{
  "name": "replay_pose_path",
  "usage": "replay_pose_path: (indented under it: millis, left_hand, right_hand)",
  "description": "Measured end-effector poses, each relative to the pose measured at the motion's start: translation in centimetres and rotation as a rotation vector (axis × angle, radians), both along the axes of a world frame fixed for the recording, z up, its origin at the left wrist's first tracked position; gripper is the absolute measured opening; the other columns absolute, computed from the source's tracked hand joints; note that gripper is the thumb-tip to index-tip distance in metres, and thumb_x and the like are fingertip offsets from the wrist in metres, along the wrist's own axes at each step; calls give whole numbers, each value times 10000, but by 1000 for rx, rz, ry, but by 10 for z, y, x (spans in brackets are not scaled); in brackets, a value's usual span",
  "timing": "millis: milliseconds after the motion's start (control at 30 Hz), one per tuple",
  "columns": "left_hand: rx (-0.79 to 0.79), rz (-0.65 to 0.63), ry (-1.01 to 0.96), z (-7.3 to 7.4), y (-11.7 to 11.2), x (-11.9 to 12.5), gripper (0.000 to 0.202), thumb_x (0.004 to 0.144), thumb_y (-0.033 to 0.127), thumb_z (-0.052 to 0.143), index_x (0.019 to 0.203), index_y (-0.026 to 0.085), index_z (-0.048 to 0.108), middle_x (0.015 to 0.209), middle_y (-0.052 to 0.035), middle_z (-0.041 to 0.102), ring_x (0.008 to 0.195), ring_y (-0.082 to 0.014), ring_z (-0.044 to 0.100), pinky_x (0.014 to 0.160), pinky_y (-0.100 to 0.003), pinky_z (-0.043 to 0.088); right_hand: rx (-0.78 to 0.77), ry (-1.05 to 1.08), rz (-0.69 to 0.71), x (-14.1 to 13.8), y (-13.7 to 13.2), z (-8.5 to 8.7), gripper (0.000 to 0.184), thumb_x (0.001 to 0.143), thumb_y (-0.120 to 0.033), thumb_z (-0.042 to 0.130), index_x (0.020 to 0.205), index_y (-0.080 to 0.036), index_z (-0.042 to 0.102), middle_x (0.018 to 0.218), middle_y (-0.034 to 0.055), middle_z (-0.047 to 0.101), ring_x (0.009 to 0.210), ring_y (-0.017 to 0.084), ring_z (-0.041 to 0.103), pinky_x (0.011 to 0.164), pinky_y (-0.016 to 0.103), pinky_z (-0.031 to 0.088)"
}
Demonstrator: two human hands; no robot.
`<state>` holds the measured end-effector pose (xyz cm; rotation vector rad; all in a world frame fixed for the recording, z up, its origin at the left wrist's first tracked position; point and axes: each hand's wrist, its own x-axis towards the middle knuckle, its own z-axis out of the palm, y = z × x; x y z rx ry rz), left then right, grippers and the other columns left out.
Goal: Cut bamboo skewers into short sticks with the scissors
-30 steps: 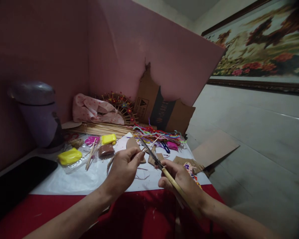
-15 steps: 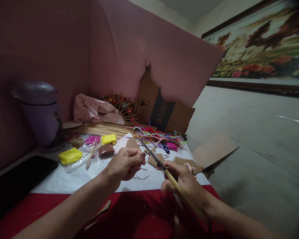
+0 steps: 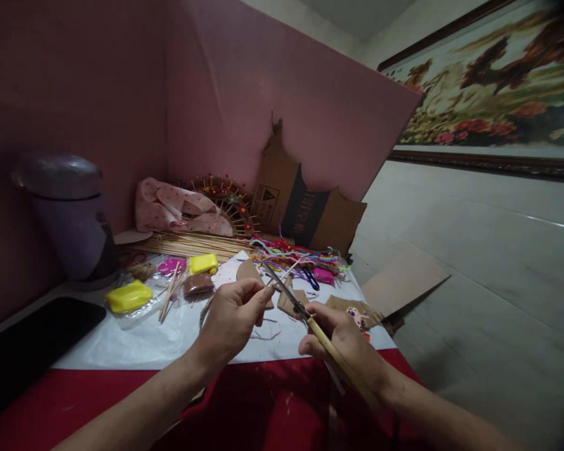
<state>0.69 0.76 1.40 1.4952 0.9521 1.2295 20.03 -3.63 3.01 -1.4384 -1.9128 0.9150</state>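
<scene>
Points one pair of scissors (image 3: 302,310) lengthwise toward ten-thirty in wrapped right grip (image 3: 352,344), pinching one stick (image 3: 291,269) toward two o'clock in closed left grip (image 3: 235,316).

Scissors (image 3: 301,309): yellow handle, grey blades. Stick (image 3: 290,269): pale tan. Clay packets (image 3: 129,297): yellow, magenta, brown. Pipe cleaners (image 3: 301,252): red, purple, turquoise. Cloth (image 3: 169,207): pale pink, red-dotted. Cardboard (image 3: 305,210): brown, dark blue band. Tumbler (image 3: 68,225): lilac. Desk sheet (image 3: 145,344): white; desk covering (image 3: 98,388): red.
</scene>
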Motion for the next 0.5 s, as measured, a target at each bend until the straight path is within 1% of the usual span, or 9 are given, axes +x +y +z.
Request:
replay_pose_path:
  millis: [67, 133, 233, 367, 500]
  left_hand:
    - [36, 26, 46, -2, 0, 0, 317, 803, 383, 538, 586, 153, 548, 449, 31, 473, 443, -82, 394, 448, -200, 288]
    - [27, 24, 57, -2, 1, -1, 315, 800, 377, 540, 579, 153, 548, 442, 32, 466, 435, -84, 385, 442, -203, 278]
    - [16, 29, 65, -1, 1, -1, 304, 795, 363, 541, 574, 154, 545, 439, 36, 454, 431, -83, 378, 434, -201, 268]
    - [32, 53, 89, 0, 1, 0, 297, 794, 352, 537, 572, 155, 542, 445, 36, 458, 433, -83, 390, 435, -203, 277]
    - [53, 78, 111, -2, 2, 0, 307, 793, 369, 538, 570, 158, 537, 442, 42, 450, 433, -84, 390, 434, -208, 278]
  right_hand:
    - [-33, 61, 35, 2, 2, -4, 379, 708, -505, 663, 847, -185, 516, 633, -52, 403, 565, 96, 314, 508, 217, 277]
    - [-64, 123, 79, 5, 4, -9, 488, 704, -617, 604, 908, -185, 504, 638, -49, 410, 551, 95, 298, 492, 218, 261]
    - [-77, 171, 125, 6, 6, -12, 607, 665, -726, 541, 926, -180, 487, 639, -46, 410, 546, 94, 292, 483, 217, 247]
    - [-67, 171, 146, 4, 6, -9, 624, 660, -746, 520, 907, -176, 472, 641, -51, 389, 546, 89, 281, 476, 211, 240]
    - [-62, 158, 132, 2, 5, -7, 636, 646, -759, 514, 886, -173, 471, 647, -49, 385, 559, 91, 294, 489, 210, 258]
